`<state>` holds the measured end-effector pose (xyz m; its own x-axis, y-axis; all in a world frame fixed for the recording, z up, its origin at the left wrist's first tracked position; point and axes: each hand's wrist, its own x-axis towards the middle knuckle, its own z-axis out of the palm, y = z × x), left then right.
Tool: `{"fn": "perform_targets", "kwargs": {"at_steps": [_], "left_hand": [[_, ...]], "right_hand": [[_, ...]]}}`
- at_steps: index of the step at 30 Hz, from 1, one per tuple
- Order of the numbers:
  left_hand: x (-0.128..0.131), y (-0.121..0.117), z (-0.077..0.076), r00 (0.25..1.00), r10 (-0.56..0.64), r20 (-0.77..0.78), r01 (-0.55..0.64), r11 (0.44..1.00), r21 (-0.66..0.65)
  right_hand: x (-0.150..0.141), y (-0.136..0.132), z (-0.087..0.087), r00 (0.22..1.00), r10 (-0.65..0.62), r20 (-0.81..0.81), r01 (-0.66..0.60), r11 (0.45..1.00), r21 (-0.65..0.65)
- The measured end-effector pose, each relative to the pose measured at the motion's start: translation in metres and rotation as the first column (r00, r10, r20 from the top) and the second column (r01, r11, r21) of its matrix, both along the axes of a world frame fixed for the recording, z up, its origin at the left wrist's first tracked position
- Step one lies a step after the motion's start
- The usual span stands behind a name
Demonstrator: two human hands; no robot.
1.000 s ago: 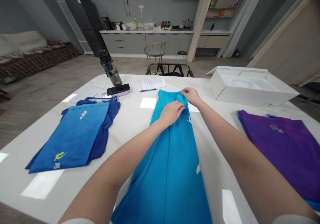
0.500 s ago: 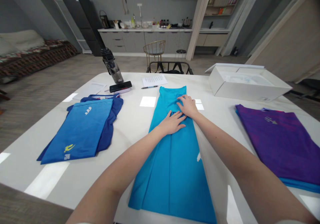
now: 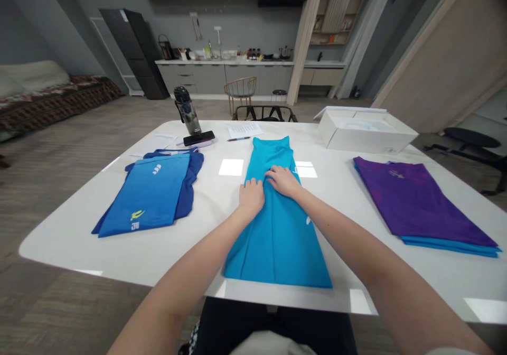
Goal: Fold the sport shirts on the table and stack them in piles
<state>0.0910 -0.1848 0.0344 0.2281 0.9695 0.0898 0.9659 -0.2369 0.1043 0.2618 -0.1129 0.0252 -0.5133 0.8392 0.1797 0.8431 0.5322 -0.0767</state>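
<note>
A turquoise shirt (image 3: 279, 244) lies lengthwise in front of me, folded into a long strip with creases down its middle. Its narrower end, at the collar, points away from me. My left hand (image 3: 252, 196) rests on the shirt's left edge, fingers side by side and slightly bent, the thumb hidden. Beside it, my right hand (image 3: 283, 180) has bent fingers, thumb and forefinger close together on the cloth near the middle crease. Small white marks show at the shirt's right edge.
Folded blue shirts (image 3: 158, 196) lie to the left, a purple shirt (image 3: 415, 202) over turquoise cloth to the right. Farther back on the white table (image 3: 340, 212) are a bottle (image 3: 190, 114), a phone (image 3: 199, 138), a pen (image 3: 238, 139), a paper (image 3: 245, 130) and a white box (image 3: 358, 137).
My hands have come nearer to me along the shirt. The left has shifted to its left edge, and the right has moved left, its fingers more bent. The camera view has tilted upward.
</note>
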Motion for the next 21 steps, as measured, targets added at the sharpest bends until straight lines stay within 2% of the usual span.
{"fn": "perform_targets", "kwargs": {"at_steps": [3, 7, 12, 21], "left_hand": [[0.001, -0.013, 0.004, 0.999, 0.042, -0.009, -0.043, 0.997, -0.062], [0.003, -0.024, 0.005, 0.998, 0.068, -0.013, -0.069, 0.989, -0.127], [0.000, -0.030, 0.008, 0.995, 0.084, 0.056, -0.075, 0.988, -0.135], [-0.010, -0.057, 0.007, 0.995, 0.102, 0.018, -0.096, 0.975, -0.199]], "right_hand": [[-0.018, -0.020, 0.002, 0.997, 0.081, 0.015, -0.081, 0.997, -0.018], [-0.026, -0.030, -0.002, 0.998, 0.058, 0.003, -0.058, 0.991, -0.119], [-0.024, -0.034, -0.003, 1.000, 0.016, 0.007, -0.015, 0.995, -0.103], [-0.031, -0.048, 0.002, 0.999, -0.031, 0.039, 0.034, 0.997, -0.070]]}}
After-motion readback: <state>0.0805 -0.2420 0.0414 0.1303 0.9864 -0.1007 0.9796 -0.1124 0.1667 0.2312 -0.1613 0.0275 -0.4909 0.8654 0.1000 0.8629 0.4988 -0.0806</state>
